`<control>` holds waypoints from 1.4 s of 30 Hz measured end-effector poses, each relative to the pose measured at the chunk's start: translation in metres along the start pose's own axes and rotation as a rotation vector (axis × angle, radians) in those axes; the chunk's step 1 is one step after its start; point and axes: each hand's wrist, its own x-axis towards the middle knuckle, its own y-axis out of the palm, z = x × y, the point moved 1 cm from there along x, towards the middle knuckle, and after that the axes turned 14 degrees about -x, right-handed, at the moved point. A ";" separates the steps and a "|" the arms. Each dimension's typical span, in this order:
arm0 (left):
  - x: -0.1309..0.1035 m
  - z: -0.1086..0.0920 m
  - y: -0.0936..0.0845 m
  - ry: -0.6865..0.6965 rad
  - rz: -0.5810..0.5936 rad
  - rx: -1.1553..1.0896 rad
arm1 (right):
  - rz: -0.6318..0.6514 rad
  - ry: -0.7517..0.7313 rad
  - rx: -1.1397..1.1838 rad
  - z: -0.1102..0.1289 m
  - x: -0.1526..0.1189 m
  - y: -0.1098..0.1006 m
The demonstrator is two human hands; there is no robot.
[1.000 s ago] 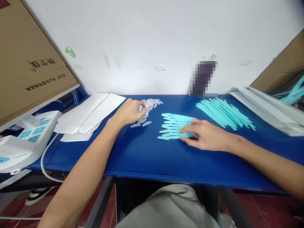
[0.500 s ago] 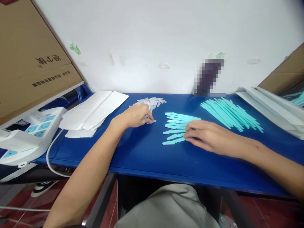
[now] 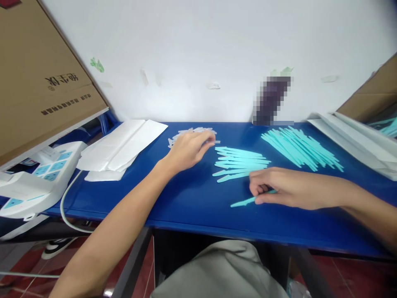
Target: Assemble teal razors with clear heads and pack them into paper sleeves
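My right hand (image 3: 273, 186) is closed in a pinch around the handle of a teal eyebrow razor (image 3: 242, 203), whose narrow blade end points left over the table. Beside it lies a row of similar teal razors (image 3: 240, 159), fanned out with blade ends to the left. My left hand (image 3: 194, 147) is closed too, thumb and forefinger pinching a small clear plastic cap (image 3: 217, 142) that shows past the fingertips. Beneath and behind that hand is a pile of clear caps (image 3: 198, 130), partly hidden by it.
A larger heap of teal razors (image 3: 300, 149) lies at the back right, near white sheets (image 3: 356, 145). White bags (image 3: 120, 145) lie at left beside a power strip (image 3: 62, 178) with a cable. A cardboard box (image 3: 46, 74) leans at the left. The blue table (image 3: 192, 207) meets a white wall.
My right hand has drawn the nearest razor out of the row, towards me. My left hand has moved right and slightly away from me with the cap.
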 end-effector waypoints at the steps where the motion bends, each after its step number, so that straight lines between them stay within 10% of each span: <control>1: 0.000 -0.001 0.000 -0.005 0.006 -0.005 | -0.024 -0.006 0.010 0.001 -0.001 -0.001; 9: 0.000 -0.004 0.010 -0.059 0.060 -0.045 | -0.670 0.236 -0.284 -0.025 0.010 0.004; 30: 0.003 -0.028 0.030 0.280 0.204 0.035 | -0.623 -0.030 -0.453 -0.005 0.018 0.016; 42: -0.005 0.020 -0.028 -0.225 0.338 0.261 | -0.547 -0.148 -0.590 -0.010 0.018 0.020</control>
